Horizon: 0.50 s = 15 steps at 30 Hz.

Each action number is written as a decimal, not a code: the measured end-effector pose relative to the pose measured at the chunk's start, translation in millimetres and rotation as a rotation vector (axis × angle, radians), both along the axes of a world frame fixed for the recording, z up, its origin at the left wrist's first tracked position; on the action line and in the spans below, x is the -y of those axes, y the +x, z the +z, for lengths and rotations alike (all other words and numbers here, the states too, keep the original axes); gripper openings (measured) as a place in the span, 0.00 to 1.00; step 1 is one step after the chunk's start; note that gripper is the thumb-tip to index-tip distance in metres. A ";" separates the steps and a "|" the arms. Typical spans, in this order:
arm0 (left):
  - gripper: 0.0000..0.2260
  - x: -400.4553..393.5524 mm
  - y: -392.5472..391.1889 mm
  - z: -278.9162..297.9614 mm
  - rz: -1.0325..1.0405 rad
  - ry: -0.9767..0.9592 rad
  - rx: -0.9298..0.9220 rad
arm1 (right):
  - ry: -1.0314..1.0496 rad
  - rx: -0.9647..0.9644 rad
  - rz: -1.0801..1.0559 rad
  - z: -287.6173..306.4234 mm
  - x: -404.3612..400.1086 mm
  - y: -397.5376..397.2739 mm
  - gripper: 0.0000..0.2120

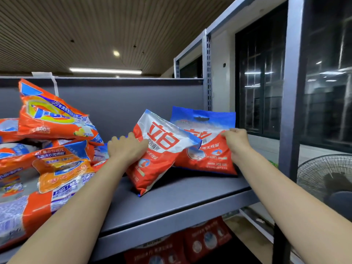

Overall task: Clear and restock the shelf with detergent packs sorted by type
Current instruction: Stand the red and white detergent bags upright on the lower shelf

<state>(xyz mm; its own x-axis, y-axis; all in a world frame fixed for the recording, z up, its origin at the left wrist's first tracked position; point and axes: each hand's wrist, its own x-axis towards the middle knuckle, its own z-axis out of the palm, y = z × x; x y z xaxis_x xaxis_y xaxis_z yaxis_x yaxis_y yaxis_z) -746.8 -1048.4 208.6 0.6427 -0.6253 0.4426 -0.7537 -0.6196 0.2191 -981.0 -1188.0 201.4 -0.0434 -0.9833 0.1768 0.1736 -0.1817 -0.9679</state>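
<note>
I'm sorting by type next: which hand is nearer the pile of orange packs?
Left. The left hand grips a red pack just right of the orange pile; the right hand pinches another red pack farther right.

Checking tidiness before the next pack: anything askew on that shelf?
Yes. The orange packs at the left lie in a loose heap, tilted. The front red-and-white pack, gripped by the left hand, leans crooked against the rear pack.

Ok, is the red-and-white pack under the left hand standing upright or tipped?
Tipped. The red-and-white pack leans right against the second pack, bottom corner on the shelf, left hand gripping its edge.
</note>
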 end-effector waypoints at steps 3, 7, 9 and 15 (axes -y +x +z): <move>0.30 0.3 -7.5 7.1 0.029 0.043 0.073 | 0.106 0.030 0.132 -1.3 -1.4 -0.5 0.17; 0.29 6.2 -25.7 1.2 -0.051 0.078 -0.086 | 0.078 -0.118 0.096 1.6 -0.8 7.2 0.09; 0.24 7.2 -28.4 -6.6 -0.088 0.056 -0.148 | 0.052 -0.243 0.065 2.3 -3.1 10.2 0.06; 0.14 -3.0 -21.1 -10.0 -0.192 -0.141 -0.330 | -0.023 -0.252 0.088 -6.9 -7.9 6.9 0.04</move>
<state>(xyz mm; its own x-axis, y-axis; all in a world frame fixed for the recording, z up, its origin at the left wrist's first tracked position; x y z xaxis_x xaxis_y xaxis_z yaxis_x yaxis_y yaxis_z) -767.8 -1045.4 198.6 0.6423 -0.6955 0.3222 -0.7276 -0.4210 0.5417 -974.1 -1180.0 194.5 0.0900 -0.9770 0.1931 -0.0562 -0.1985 -0.9785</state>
